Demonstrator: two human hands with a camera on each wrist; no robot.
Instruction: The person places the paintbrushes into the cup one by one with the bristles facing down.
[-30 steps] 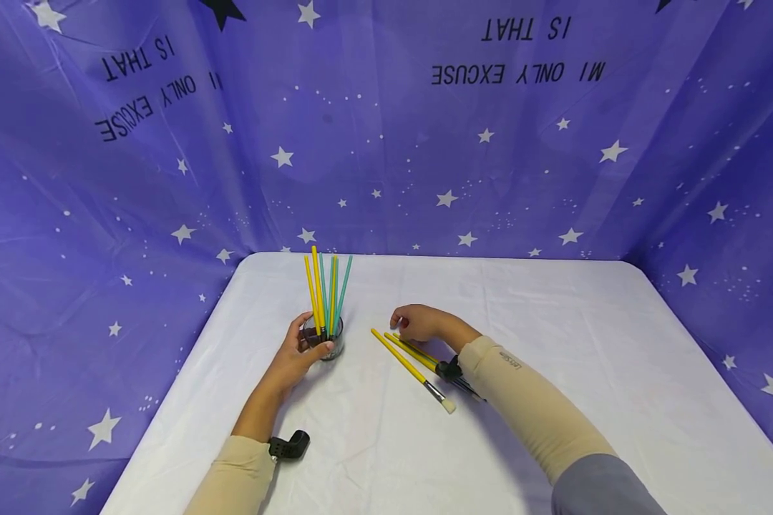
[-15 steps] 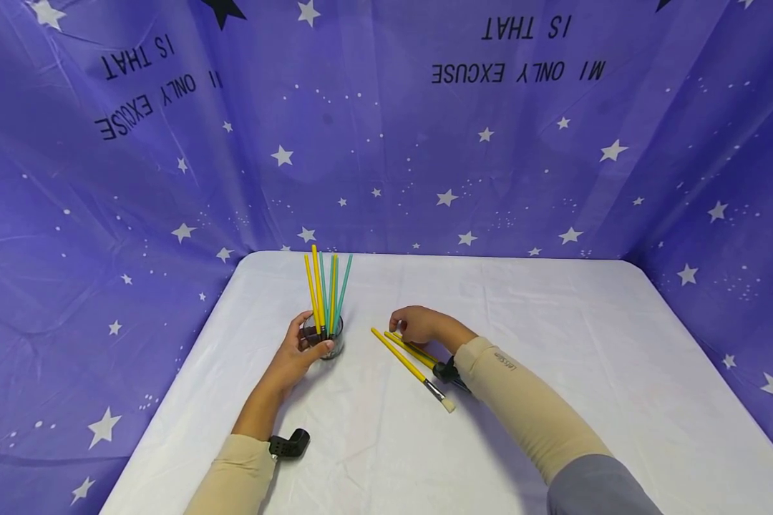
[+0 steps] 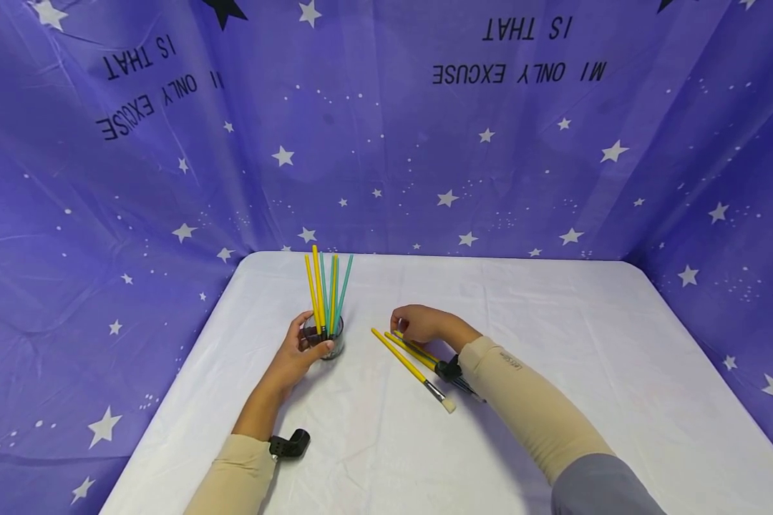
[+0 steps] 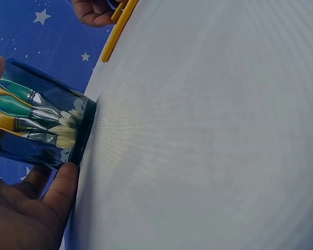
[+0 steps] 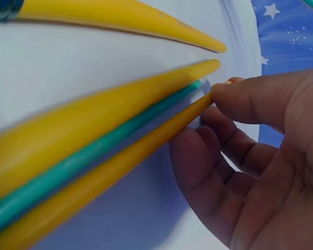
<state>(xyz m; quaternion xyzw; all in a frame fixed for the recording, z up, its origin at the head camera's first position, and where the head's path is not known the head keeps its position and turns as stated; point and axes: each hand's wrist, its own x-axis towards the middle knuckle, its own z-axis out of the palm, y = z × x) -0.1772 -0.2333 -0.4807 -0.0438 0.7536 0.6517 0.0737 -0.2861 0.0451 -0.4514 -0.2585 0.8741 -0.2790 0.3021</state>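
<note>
Over white cloth (image 3: 580, 343) beside starry purple drapes (image 3: 399, 121), left grip (image 3: 293, 365) clasps a glass (image 4: 85, 133), right grip (image 3: 424, 324) pinches a brush (image 5: 109, 165).

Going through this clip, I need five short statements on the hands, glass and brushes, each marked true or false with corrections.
1. The left hand holds a glass with yellow and green brushes in it. True.
2. The brushes in the glass stand handles down. False: their handles point up and their bristles down.
3. The right hand pinches a thin yellow brush. True.
4. A green handle lies beside that pinched brush. True.
5. Every brush is in the glass. False: some lie on the white table.
</note>
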